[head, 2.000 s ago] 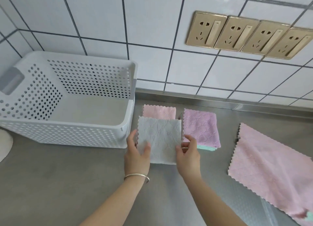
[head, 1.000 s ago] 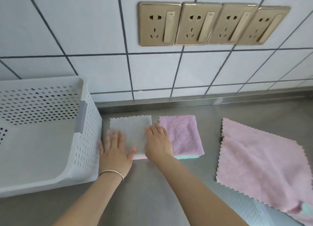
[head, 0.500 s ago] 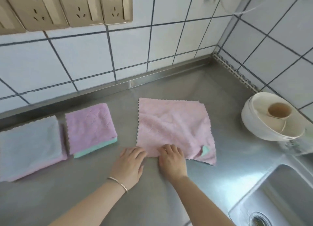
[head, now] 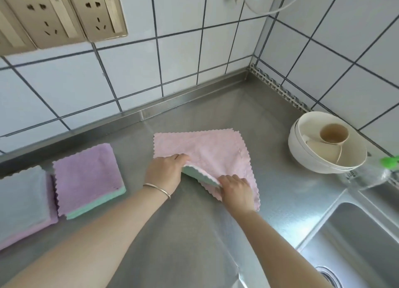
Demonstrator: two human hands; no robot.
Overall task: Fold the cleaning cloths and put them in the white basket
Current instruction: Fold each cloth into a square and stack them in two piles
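A pink cleaning cloth [head: 211, 149] lies spread on the steel counter, its near edge lifted so the green underside shows. My left hand [head: 165, 171] grips that edge at the near left corner. My right hand [head: 236, 191] pinches the same edge further right. A folded purple cloth [head: 86, 175] rests on a green one to the left. At the far left edge a folded grey cloth [head: 21, 199] sits on a pink one. The white basket is out of view.
A white bowl [head: 302, 156] holding a beige cup [head: 333, 134] stands at the right by the tiled wall. A clear bottle with a green cap [head: 371, 175] lies beside it. A sink [head: 362, 240] opens at the lower right. Gold wall sockets [head: 64, 13] sit upper left.
The view has swung right from the basket to the pink cloth. Both hands left the grey folded cloth, reached the pink cloth's near edge, and have lifted it.
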